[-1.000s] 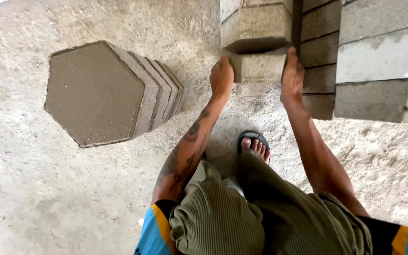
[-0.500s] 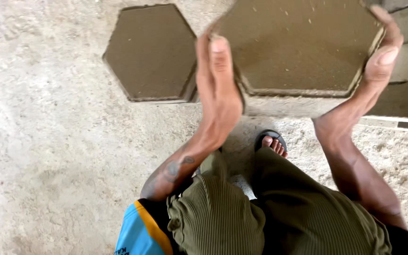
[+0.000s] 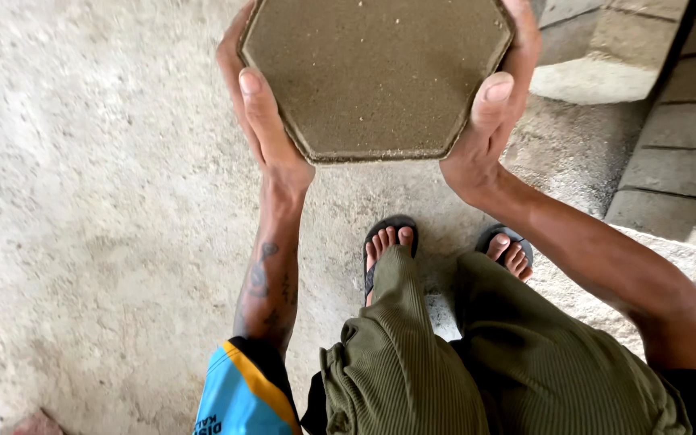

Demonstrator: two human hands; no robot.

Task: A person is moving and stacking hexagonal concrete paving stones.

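A flat hexagonal concrete paver (image 3: 376, 72), sandy brown, is held level in front of me at the top of the head view. My left hand (image 3: 259, 121) grips its left edge with the fingers underneath and the thumb on top. My right hand (image 3: 493, 113) clasps the right edge the same way. The paver's far edge is cut off by the frame. Below it my two feet in black sandals (image 3: 388, 242) stand on the rough concrete floor (image 3: 98, 225).
Stacked grey concrete blocks (image 3: 606, 56) rise at the upper right, with more courses of blocks (image 3: 678, 161) along the right edge. I wear olive ribbed shorts (image 3: 461, 362).
Both hands lifted the hexagonal paver off the block stack and carried it up close to me. The leaning row of pavers on the left has dropped out of view.
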